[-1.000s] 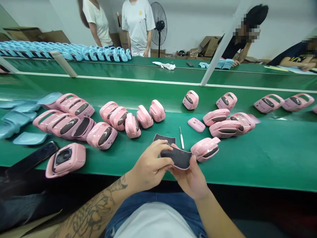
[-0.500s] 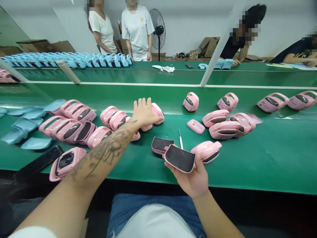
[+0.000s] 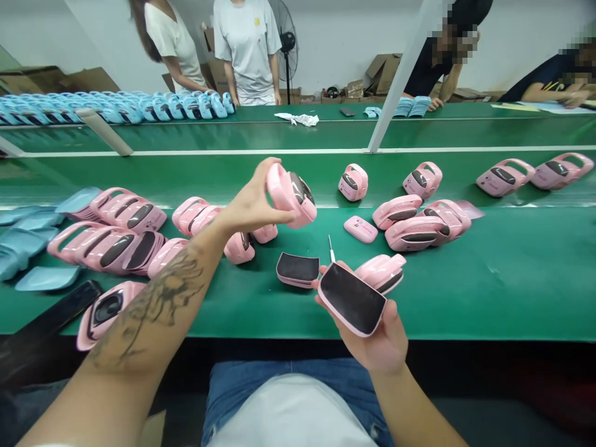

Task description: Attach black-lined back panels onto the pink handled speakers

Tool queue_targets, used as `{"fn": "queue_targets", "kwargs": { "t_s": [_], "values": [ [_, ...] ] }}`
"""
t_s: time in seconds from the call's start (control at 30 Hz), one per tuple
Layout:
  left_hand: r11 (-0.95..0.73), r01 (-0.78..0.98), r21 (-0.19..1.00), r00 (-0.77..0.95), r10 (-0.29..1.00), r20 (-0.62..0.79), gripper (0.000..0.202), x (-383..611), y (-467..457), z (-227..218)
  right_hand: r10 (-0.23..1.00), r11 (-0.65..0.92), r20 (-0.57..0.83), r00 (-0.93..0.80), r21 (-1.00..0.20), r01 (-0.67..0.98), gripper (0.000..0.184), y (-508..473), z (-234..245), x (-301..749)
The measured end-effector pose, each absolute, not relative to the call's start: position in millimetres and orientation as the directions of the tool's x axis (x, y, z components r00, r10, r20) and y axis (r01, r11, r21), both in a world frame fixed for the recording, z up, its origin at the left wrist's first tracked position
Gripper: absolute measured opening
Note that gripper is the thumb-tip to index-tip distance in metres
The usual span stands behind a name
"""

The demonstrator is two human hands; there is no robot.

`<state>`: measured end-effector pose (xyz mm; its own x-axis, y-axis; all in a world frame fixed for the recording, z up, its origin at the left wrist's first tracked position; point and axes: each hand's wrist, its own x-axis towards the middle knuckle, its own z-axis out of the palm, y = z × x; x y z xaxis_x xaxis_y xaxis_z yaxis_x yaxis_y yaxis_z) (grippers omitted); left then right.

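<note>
**A:** Left hand (image 3: 249, 202) gripping a pink plastic casing (image 3: 291, 195), lifted above the green belt (image 3: 512, 298)!

**B:** Right hand (image 3: 367, 329)?

**A:** Cradling a black-faced pink pad (image 3: 351, 299) near the belt's front edge, fingers curled round it, with a second pad (image 3: 298, 270) lying close by.

**B:** Any writing?

**A:** Too small to read!

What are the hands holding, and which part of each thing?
The left hand holds a pink plastic case by its left end. The right hand holds a black pad with a pink rim by its lower edge.
</note>
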<state>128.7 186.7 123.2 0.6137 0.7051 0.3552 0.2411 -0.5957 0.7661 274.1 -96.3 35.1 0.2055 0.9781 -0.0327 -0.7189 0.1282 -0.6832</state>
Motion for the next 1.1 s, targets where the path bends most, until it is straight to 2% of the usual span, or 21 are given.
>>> {"fn": "queue_targets", "kwargs": {
  "t_s": [0.07,0.1,0.17,0.23,0.33,0.43,0.57,0.7,0.87,1.1],
  "values": [
    [-0.416,-0.139,0.899,0.527,0.737,0.423,0.091,106,153,119,0.97,0.175,0.007,0.242,-0.711,-0.681,0.075,-98,37,271],
    [-0.302,-0.323,0.897,0.454,0.782,0.427,0.085,97,133,114,0.964,0.195,0.019,0.265,-0.728,-0.657,0.076,-99,37,269],
    [-0.173,-0.597,0.784,0.271,0.876,0.4,0.075,82,91,102,0.951,0.223,0.04,0.305,-0.772,-0.596,0.078,-100,37,265],
    [-0.002,-0.687,0.727,0.275,0.925,0.263,0.072,71,53,89,0.949,0.216,0.051,0.312,-0.824,-0.523,0.082,-103,37,261],
    [0.294,-0.649,0.701,0.412,0.911,-0.001,0.068,55,10,69,0.956,0.15,0.031,0.292,-0.907,-0.393,0.087,-105,36,253],
    [0.353,-0.612,0.708,0.418,0.904,-0.089,0.069,45,-17,45,0.957,0.044,-0.017,0.29,-0.978,-0.204,0.099,-103,34,242],
    [0.213,-0.533,0.819,0.391,0.92,0.015,0.084,38,-38,16,0.967,-0.08,-0.054,0.249,-0.992,0.094,0.114,-99,30,223],
    [0.112,-0.408,0.906,0.454,0.886,0.095,0.096,34,-47,6,0.982,-0.095,-0.052,0.179,-0.966,0.24,0.115,-99,28,209],
    [0.078,-0.352,0.933,0.458,0.883,0.1,0.091,30,-52,6,0.988,-0.107,-0.065,0.139,-0.942,0.318,0.119,-102,29,204],
    [0.085,-0.346,0.935,0.477,0.874,0.097,0.092,29,-55,6,0.985,-0.15,-0.116,0.129,-0.942,0.302,0.126,-103,28,203]
  ]
}}
